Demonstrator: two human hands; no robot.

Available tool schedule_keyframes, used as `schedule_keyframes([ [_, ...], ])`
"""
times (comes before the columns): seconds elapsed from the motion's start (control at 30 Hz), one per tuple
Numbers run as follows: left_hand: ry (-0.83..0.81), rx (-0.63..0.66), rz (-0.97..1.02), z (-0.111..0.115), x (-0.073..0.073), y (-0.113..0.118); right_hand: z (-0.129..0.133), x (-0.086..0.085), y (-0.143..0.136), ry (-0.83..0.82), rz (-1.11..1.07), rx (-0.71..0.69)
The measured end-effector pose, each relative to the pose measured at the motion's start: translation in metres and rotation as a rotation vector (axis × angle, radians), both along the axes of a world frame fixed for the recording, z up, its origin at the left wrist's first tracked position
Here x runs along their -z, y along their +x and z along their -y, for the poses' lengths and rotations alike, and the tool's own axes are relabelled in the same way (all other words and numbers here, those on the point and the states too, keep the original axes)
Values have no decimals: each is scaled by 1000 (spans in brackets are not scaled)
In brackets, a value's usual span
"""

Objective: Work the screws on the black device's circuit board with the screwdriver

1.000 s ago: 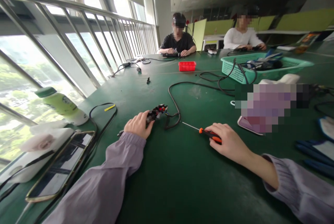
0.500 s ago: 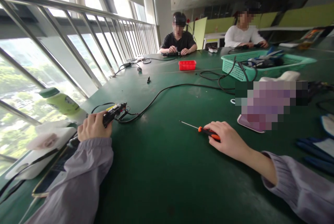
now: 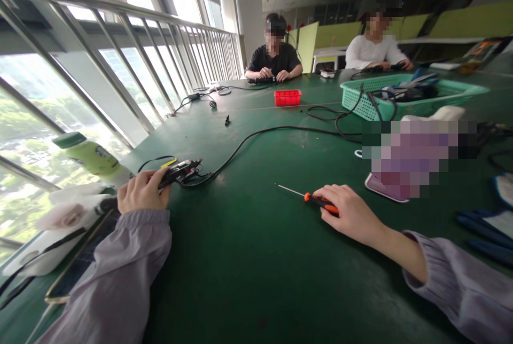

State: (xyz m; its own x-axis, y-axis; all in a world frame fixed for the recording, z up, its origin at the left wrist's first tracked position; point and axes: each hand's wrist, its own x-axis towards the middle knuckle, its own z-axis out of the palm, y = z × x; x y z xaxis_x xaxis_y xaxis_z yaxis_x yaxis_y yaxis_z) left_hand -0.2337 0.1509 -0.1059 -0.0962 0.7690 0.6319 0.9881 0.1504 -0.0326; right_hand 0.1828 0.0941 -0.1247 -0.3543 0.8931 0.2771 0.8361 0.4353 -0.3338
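Note:
My left hand [image 3: 143, 193] is wrapped round a black corded device [image 3: 182, 171] at the table's left side. Its far end shows small inner parts and wires, with a yellow piece beside it; my fingers hide its middle. A black cable [image 3: 256, 131] runs from that end across the table. On the right, my right hand [image 3: 348, 209] is closed on a screwdriver [image 3: 316, 201] with an orange and black handle. The thin shaft points left, low over the green table [image 3: 224, 258], and its tip is apart from the device.
A green bottle [image 3: 90, 156] and a phone [image 3: 76, 269] lie by the railing [image 3: 80, 5]. Ahead are a small black part [image 3: 227, 120], a red box [image 3: 287, 98] and a green basket [image 3: 436, 99]. Blue gloves [image 3: 487, 232] lie at right. Two people [image 3: 276, 58] sit across.
My left hand has shifted slightly left, and the device in it has tilted flatter, its far end further right. My right hand and the screwdriver stay almost still.

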Motion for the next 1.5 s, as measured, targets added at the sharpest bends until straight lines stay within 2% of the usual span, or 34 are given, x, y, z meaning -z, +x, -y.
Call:
schedule_keyframes([
  [0.23, 140, -45, -8, 1, -3, 5, 0, 1, -1, 18, 1, -1],
  [0.33, 200, 25, -29, 6, -7, 22, -1, 3, 0, 7, -39, 27],
  [0.43, 224, 179, -32, 11, -11, 52, 0, 5, 1, -32, -109, 79],
  [0.5, 151, 359, -23, 12, -11, 76, 0, 6, 2, -55, -147, 96],
  [0.6, -55, 620, -36, 7, -7, 114, -1, 6, 2, -33, -202, 96],
  [0.7, -249, 673, 32, -9, -4, 146, -2, 7, 2, -8, -283, 80],
  [0.8, -441, 723, 64, -33, -4, 166, -5, 8, 4, 9, -336, 57],
  [0.87, -493, 737, 38, -45, -5, 173, -6, 9, 4, 16, -344, 51],
  [0.93, -475, 706, 23, -50, -6, 176, -7, 11, 5, 5, -335, 51],
  [1.03, -387, 663, 28, -44, -12, 165, -7, 13, 4, 0, -284, 34],
  [1.1, -351, 610, 27, -36, -19, 144, -7, 14, 4, 20, -239, 10],
  [1.13, -343, 539, 23, -33, -21, 129, -8, 14, 4, 29, -218, -3],
  [1.2, -439, 337, 38, -27, -23, 95, -8, 14, 4, 40, -192, -14],
  [1.27, -523, 174, 99, -25, -19, 59, -8, 14, 5, 38, -182, -11],
  [1.3, -528, 155, 118, -24, -15, 44, -8, 14, 5, 34, -180, -9],
  [1.37, -549, 212, 144, -25, -6, 22, -8, 14, 5, 30, -178, -9],
  [1.43, -549, 276, 128, -26, 1, 13, -8, 14, 4, 29, -175, -12],
  [1.5, -547, 304, 94, -27, 4, 14, -8, 14, 4, 28, -171, -11],
])
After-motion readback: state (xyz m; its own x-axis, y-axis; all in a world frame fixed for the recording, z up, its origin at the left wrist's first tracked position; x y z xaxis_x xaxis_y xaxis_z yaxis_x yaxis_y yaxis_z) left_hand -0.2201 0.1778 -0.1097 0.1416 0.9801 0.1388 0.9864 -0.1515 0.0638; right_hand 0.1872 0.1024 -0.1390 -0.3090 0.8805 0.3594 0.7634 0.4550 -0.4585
